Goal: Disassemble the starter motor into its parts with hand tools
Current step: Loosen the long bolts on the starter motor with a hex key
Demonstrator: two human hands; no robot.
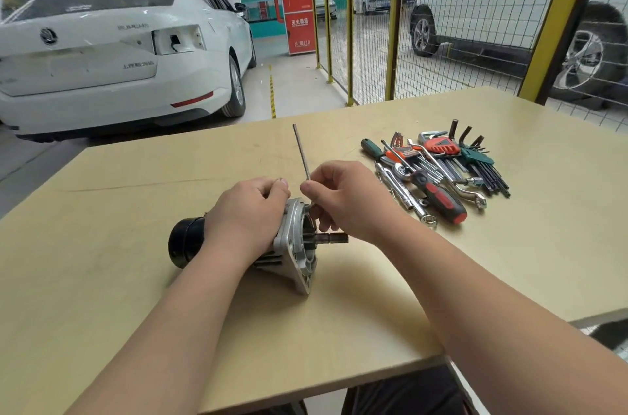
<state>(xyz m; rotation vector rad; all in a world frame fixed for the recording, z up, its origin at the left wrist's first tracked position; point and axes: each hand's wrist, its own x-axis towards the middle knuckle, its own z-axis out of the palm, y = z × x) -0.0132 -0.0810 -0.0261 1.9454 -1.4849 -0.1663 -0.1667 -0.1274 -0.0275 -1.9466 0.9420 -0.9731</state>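
**Thin rod pinched at the flange**

I see the starter motor (295, 244) lying on its side mid-worktop (339, 329), shaft pointing right. My left hand (244, 210) curls its fingers round the housing just behind the silver flange. My right hand (346, 200) pinches the lower end of a thin metal rod (300, 149), which tilts up and away. The hand tools (438, 166) are heaped well off to the right.

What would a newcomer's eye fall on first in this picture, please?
The two hands in the middle: the left hand grips the starter motor lying on the table, the right hand pinches a thin rod beside its silver end. Next, the heap of tools to the right, and the white car behind on the left.
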